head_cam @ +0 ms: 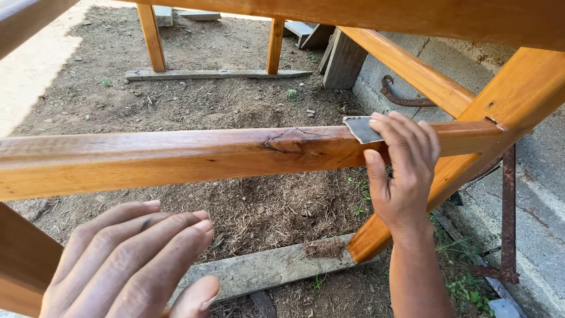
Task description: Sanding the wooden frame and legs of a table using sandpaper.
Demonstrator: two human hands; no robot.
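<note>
1. Right now the right hand [403,171] is clamped over the varnished wooden rail [176,156], fingers draped across its top and thumb braced on the near face, pinning a small grey sheet of sandpaper [361,129] against the upper edge.
2. That sheet sits on the rail just left of the fingertips, near where the rail meets the slanted leg [500,118], and just right of the dark cracked knot [288,141].
3. Rubbing along the grain, lengthwise on the rail, would likely suit the wood better than scrubbing across it.
4. Pressure looks best kept flat under the fingers; a curled sheet corner could gouge the finish.
5. The left hand [129,265] hovers open in the foreground, fingers spread and holding nothing; whether it touches the near frame piece [23,259] is hard to say from here.
6. Resting that free hand on the frame would probably steady the work.
7. Go gently around the knot, since its cracks may snag the paper.
</note>
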